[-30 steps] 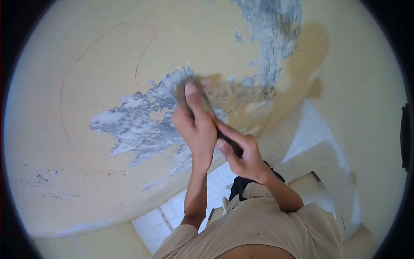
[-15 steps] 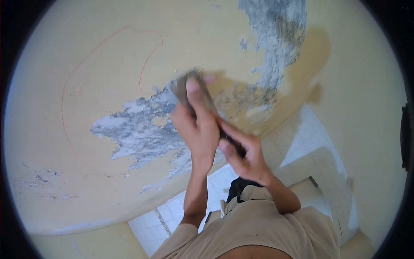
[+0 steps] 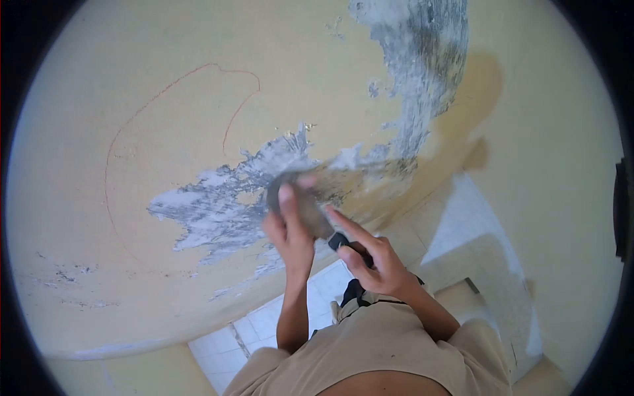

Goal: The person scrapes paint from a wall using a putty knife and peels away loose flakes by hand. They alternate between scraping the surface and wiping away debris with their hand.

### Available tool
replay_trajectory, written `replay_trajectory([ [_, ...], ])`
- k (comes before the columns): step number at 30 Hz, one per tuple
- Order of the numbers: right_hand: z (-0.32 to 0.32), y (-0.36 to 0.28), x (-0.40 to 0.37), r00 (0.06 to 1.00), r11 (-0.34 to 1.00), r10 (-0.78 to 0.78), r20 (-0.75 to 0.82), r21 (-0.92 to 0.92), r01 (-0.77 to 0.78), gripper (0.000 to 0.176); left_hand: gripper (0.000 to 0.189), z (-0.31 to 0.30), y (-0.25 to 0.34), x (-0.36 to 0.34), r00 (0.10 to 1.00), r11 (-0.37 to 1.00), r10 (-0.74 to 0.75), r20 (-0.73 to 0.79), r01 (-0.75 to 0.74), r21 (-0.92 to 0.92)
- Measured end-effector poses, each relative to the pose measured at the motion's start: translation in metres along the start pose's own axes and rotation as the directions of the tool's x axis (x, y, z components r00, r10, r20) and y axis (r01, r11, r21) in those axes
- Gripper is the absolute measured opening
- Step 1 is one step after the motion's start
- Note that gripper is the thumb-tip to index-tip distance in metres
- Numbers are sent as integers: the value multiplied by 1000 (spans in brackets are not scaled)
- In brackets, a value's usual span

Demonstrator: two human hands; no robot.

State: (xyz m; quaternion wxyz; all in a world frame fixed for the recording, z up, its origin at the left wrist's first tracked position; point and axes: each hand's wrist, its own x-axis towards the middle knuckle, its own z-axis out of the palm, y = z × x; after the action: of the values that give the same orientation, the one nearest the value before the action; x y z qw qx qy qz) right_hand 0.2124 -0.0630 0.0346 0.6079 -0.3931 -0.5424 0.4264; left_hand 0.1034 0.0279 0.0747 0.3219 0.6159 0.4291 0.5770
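Observation:
A scraper with a grey metal blade (image 3: 314,216) and a black handle (image 3: 339,241) lies against the wall, its blade smeared by motion. My right hand (image 3: 380,265) is closed round the handle, with the index finger stretched along toward the blade. On the blade itself my left hand (image 3: 294,244) grips and presses, thumb on top and a fingertip showing past the far side. Under and around the blade is a bare grey patch (image 3: 211,204) where the yellow paint is gone. The blade's front edge is too blurred to make out.
The yellow wall (image 3: 178,132) carries a curved red line (image 3: 109,158) left of the patch. Another grey patch (image 3: 422,66) runs up the right. Small scuffs (image 3: 63,272) mark the lower left. White floor tiles (image 3: 224,350) lie below, beside my beige shirt (image 3: 396,350).
Both hands and the scraper have moved down the wall, toward my body. More bare grey surface now shows above the blade. The camera view has shifted slightly.

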Motion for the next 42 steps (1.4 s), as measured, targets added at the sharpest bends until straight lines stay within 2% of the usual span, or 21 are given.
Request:
replay_trajectory([
  [2,-6,9,-7,993,978,107,-51,183,-96,54,47,-24,-9,-14,990,987,-141,-14,140,-79],
  [4,-7,9,14,991,999,28,-129,-41,-34,55,47,-48,-16,-26,920,925,-354,-170,317,-210],
  [5,-6,5,34,939,931,-237,-251,-334,146,57,47,-54,-16,-28,920,923,-354,-167,315,-223],
  [6,-5,1,52,816,748,-507,-277,-612,258,58,47,-60,-15,-29,953,952,-279,-121,259,-161],
  [7,0,-2,67,818,742,-507,-272,-620,254,58,47,-67,-14,-32,975,975,-209,-69,202,-97],
  [9,4,-5,93,620,271,-778,102,-836,477,62,48,-77,-21,-37,976,972,-218,-25,215,-91],
  [10,-3,9,108,621,261,-776,108,-842,473,62,48,-80,-26,-38,976,973,-217,18,218,-77],
  [12,-11,44,130,695,210,-718,-45,-965,155,65,46,-90,-37,-43,979,975,-203,-6,202,-93],
  [13,-15,46,135,655,468,-693,-301,-879,90,69,45,-90,-44,-43,983,978,-181,-42,175,-112],
  [18,30,33,114,769,313,-638,41,-898,308,68,44,-100,-50,-39,960,951,-278,29,280,-132],
  [21,4,22,135,610,601,-664,-432,-794,92,76,45,-108,-47,-31,985,990,-126,115,132,-47],
  [22,16,19,126,610,593,-668,-426,-800,92,76,45,-107,-48,-30,985,990,-125,116,132,-56],
  [24,49,18,100,805,218,-565,181,-908,357,74,44,-107,-46,-27,972,973,-202,121,214,-90],
  [26,37,27,117,761,163,-626,167,-927,337,77,44,-111,-48,-29,963,973,-198,182,215,-84],
  [28,21,30,138,585,516,-733,-346,-843,148,81,43,-113,-47,-34,974,995,-85,208,94,-36],
  [29,22,33,134,586,514,-734,-344,-845,148,81,43,-115,-50,-37,973,990,-114,202,127,-54],
  [32,34,38,118,731,192,-676,93,-935,297,77,43,-122,-61,-43,931,978,-191,310,206,-16],
  [33,19,35,134,635,331,-756,-157,-929,165,79,43,-125,-66,-44,929,985,-164,331,170,8],
  [38,52,24,111,737,360,-674,55,-847,392,76,45,-133,-66,-42,934,988,-148,325,155,5],
  [40,25,24,128,628,432,-732,-264,-893,128,76,45,-134,-69,-40,930,986,-158,332,165,8],
  [42,36,32,130,542,433,-794,-275,-882,187,78,45,-133,-66,-35,933,991,-125,337,136,-10],
])
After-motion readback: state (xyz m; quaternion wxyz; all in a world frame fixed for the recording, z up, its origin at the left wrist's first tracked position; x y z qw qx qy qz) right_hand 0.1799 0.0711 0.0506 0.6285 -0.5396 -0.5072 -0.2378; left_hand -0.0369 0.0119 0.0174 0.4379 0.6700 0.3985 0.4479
